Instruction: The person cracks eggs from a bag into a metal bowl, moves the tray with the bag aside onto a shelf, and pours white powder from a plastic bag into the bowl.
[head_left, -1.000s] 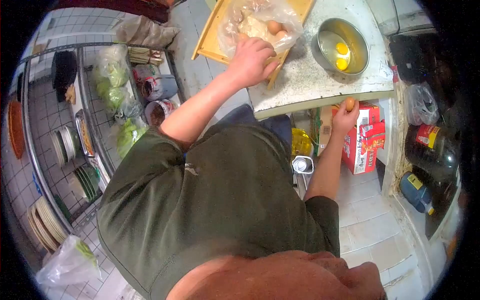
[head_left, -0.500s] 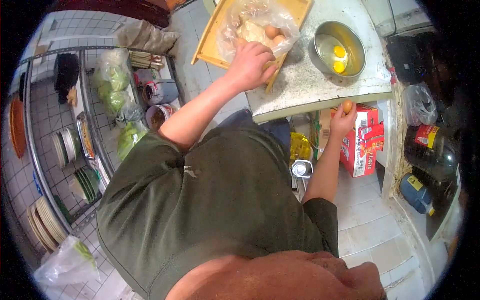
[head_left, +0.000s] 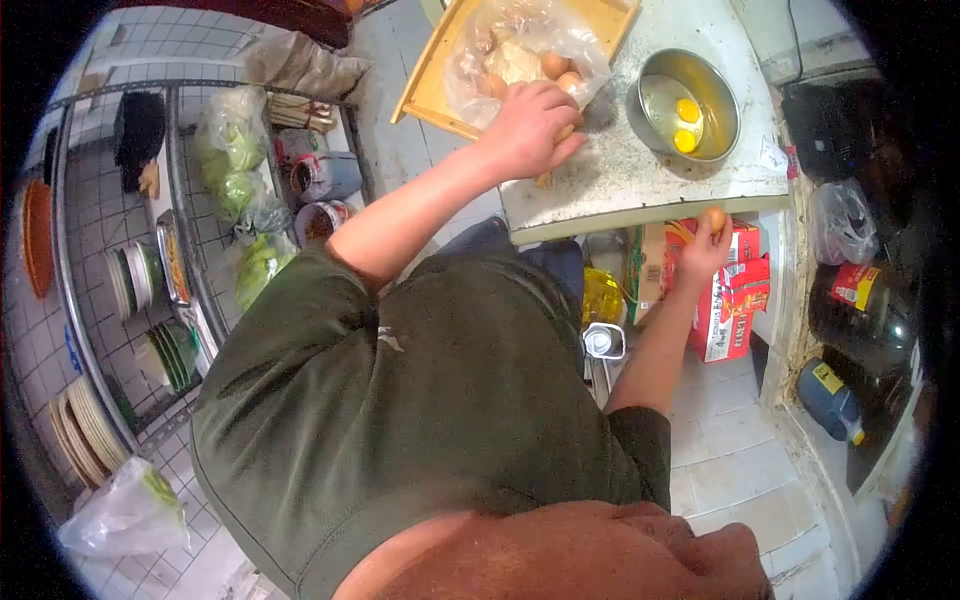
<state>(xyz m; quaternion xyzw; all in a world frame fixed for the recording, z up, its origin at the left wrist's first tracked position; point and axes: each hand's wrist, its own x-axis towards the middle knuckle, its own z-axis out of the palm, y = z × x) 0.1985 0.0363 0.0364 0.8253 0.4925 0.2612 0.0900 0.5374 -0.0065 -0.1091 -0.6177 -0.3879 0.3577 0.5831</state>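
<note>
At the near edge of a white, worn-topped counter [head_left: 605,185], my right hand [head_left: 704,250] is closed on a smooth, oval brown egg [head_left: 714,219], fingertips gripping it just beside the edge; I cannot tell whether shell and counter touch. Its long axis seems to run away from me, toward the counter, but my fingers cover part of it, and which end is blunter is unclear.

Beyond it on the counter stands a round, silvery metal bowl [head_left: 727,112] with two bright yellow yolks [head_left: 688,110] in it.

To the left, my left hand [head_left: 533,128] has just shifted rightward, uncovering more of one brown egg in the clear, crumpled plastic bag [head_left: 462,72] on the pale wooden tray [head_left: 432,70]. That leaves the hand at the bag's near side, nearer the bowl. Its fingers curl downward; I cannot tell whether they grip anything. My hands are well apart.
</note>
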